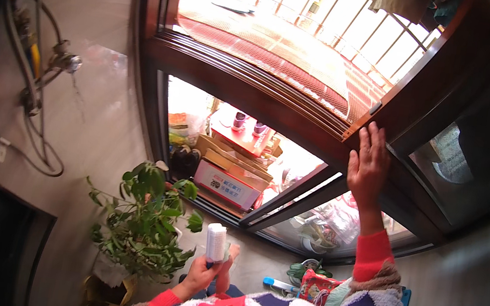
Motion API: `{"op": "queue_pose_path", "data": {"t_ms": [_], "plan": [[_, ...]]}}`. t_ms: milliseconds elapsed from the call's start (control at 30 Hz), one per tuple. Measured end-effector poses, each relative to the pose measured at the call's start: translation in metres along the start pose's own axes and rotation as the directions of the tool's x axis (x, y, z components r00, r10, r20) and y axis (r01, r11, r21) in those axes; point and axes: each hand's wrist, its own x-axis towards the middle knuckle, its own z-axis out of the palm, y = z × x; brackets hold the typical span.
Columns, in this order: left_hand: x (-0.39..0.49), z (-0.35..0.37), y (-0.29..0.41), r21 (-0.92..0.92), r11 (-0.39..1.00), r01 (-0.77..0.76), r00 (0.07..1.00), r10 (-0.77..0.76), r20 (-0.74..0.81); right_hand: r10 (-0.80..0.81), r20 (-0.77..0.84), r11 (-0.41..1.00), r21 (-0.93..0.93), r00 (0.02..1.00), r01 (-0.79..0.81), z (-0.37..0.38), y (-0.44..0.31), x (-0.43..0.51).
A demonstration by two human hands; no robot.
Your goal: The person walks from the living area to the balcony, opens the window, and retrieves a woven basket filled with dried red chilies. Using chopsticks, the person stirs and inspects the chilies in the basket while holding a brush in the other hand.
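Note:
My left hand [197, 276] is closed around the handle of a white-bristled brush [215, 242], whose head points up and away from me. A bit of blue handle shows at my fingers. Just behind the brush is a bare, skin-coloured shape, partly hidden; I cannot tell whether it is a foot or a hand. Higher up on the right, my right hand [369, 167] rests with extended fingers on the dark wood frame, at the bottom corner of a sliding window sash [414, 82]. A small dark latch [375, 108] sits just above my fingertips.
A leafy potted plant [147, 224] stands at left. Cables and a pipe fitting [65, 62] run along the wall. Behind the lower glass are cardboard boxes [231, 184] and shoes [186, 157]. Red mesh [258, 55] covers the outer ledge. A red patterned bag [318, 283] lies below.

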Motion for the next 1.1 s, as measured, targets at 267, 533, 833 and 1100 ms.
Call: {"op": "queue_pose_path", "data": {"t_ms": [267,533,833,1100], "plan": [[-0.011,-0.009,0.049,-0.113,0.951,-0.286,0.958,0.285,-0.03,-0.047,0.067,0.993,-0.108,0.997,0.055,0.001,0.025,0.015],[-0.044,-0.015,0.123,-0.049,0.984,-0.169,0.986,0.169,-0.001,0.024,0.069,0.979,-0.205,0.997,-0.009,-0.023,0.032,0.001],[-0.039,-0.009,0.173,-0.281,0.903,-0.326,0.933,0.355,0.056,-0.408,0.263,0.071,0.964,0.874,-0.257,-0.07,-0.148,-0.036],[-0.058,-0.026,0.188,-0.295,0.892,-0.342,0.931,0.364,0.021,-0.428,0.61,-0.447,0.498,0.666,-0.743,-0.093,-0.174,-0.033]]}}
